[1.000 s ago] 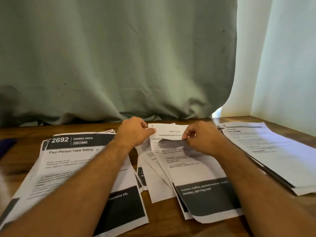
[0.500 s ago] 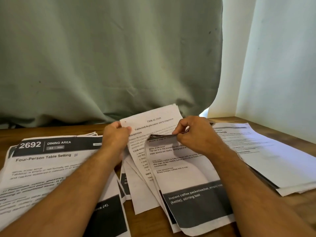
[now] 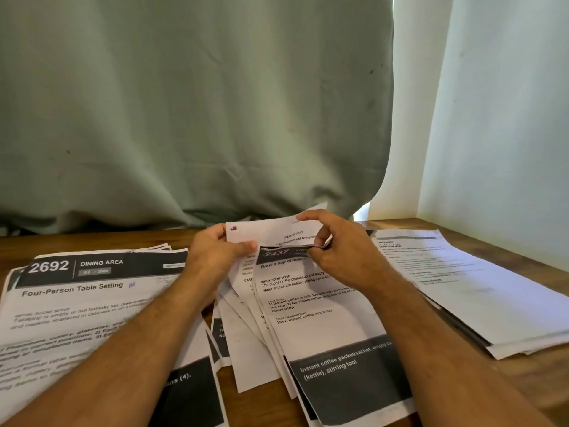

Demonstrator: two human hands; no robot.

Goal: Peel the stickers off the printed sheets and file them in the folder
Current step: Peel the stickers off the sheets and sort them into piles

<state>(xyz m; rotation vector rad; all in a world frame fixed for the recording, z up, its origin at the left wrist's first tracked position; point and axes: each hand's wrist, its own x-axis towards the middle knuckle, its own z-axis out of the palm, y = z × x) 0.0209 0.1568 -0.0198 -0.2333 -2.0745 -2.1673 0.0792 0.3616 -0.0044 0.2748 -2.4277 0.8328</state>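
Thin, slightly curled paper covers a wood-grain table (image 3: pixel 542 380), with a creased grey-green curtain (image 3: pixel 184 103) hanging behind. Between the hands a fan of sheets (image 3: pixel 311 306) is lifted at its far end; the front sheet is white with a black header band reading 2437, small printed text, and a black block at its near end. A plain white page (image 3: pixel 271 231) stands up behind it, with a small dark red mark near its left corner. The left hand (image 3: pixel 214 260) grips the fan's left edge, thumb pressed across the front, fingers hidden behind. The right hand (image 3: pixel 341 251) pinches the top of the header band, forefinger arched over the page's upper edge and thumb tucked beneath. Whether a sticker sits under those fingertips cannot be told. Left of the left hand lies a flat pile (image 3: pixel 89 303) headed 2692, Dining Area. Right of the right hand lies a squared stack (image 3: pixel 480 291).
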